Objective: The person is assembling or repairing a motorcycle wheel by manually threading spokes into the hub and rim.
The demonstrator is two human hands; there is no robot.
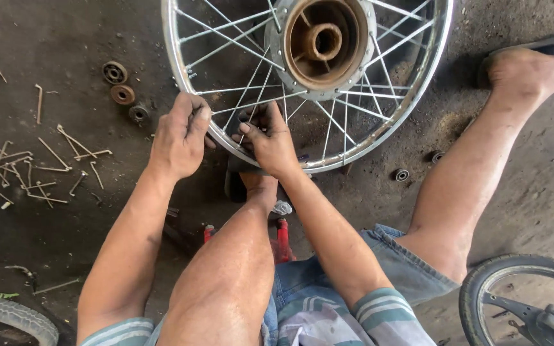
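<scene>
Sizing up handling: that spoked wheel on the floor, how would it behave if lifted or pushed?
The wheel looks stiff: metal rim, many taut spokes. Probably heavy toward the middle, given the big rusty hub. Lying flat it should slide rather than roll; stood on edge it would likely roll. Both hands, left and right, are at the rim.

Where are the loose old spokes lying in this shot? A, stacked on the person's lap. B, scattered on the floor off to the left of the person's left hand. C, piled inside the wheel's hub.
B: the loose spokes lie scattered on the dark floor, left of the left hand at the rim.
</scene>
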